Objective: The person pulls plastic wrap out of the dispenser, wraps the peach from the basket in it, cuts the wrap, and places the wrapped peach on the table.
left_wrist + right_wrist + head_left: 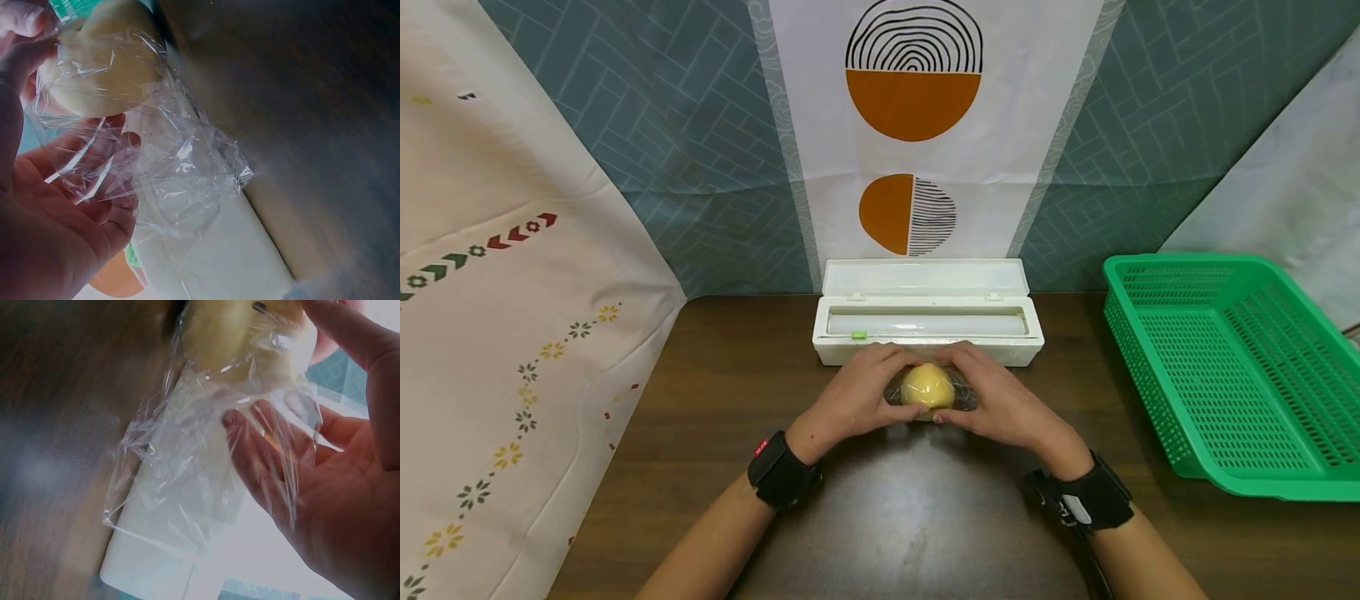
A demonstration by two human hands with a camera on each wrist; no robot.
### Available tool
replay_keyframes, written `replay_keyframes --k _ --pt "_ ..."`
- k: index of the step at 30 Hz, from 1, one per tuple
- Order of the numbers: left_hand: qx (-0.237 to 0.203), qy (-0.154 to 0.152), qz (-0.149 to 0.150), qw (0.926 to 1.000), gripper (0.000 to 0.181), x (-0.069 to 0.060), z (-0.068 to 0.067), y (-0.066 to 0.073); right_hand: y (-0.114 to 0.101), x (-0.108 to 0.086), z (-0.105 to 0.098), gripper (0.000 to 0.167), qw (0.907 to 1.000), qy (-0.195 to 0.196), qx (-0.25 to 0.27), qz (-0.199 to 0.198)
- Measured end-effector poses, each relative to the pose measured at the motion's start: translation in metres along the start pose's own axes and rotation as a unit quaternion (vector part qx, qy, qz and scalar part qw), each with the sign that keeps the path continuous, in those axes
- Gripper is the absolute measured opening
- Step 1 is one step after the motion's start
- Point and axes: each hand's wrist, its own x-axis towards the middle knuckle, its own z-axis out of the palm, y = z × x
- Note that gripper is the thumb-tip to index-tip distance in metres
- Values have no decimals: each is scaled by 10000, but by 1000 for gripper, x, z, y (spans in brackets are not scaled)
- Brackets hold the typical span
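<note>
A round pale yellow fruit (928,386) sits low over the table in front of the white dispenser box; a small dark spot shows on it in the right wrist view. Clear plastic wrap (181,162) covers it, with loose crinkled edges spreading out on both sides. My left hand (863,392) holds the fruit from the left, thumb at the near side and fingers at the far side. From the right, my right hand (996,396) holds it the same way. Behind the film, the lower fingers of both hands are spread in the wrist views.
Behind the hands stands the white wrap dispenser (928,350), lid raised, with a roll inside and a green slider (859,335) on its front edge. A green plastic basket (1157,379) is at the right. Patterned cloths hang around the brown table (722,400).
</note>
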Motion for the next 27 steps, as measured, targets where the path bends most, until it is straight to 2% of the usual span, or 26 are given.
replay_keyframes --k 4,9,14,20,22,24,27 --pt "61 33 33 10000 58 1 1 -2 -1 1 4 65 9993 173 -274 -195" --pt "149 91 62 9998 59 0 2 -2 0 2 8 58 9979 303 -543 -159" --pt "176 52 -39 9998 57 1 4 -3 0 3 8 57 9968 208 -757 -147" --pt "50 75 -175 9998 56 -1 6 -2 -1 3 10 57 9944 136 -982 -368" --pt "274 206 -78 9994 62 -2 7 0 -2 4 10 56 9935 140 -1033 -447" --pt "705 347 77 9969 73 -3 9 4 -3 4 10 56 9931 126 -1055 -498" --pt "1553 519 369 9858 92 -4 13 13 -3 4 9 56 9928 89 -1095 -483"
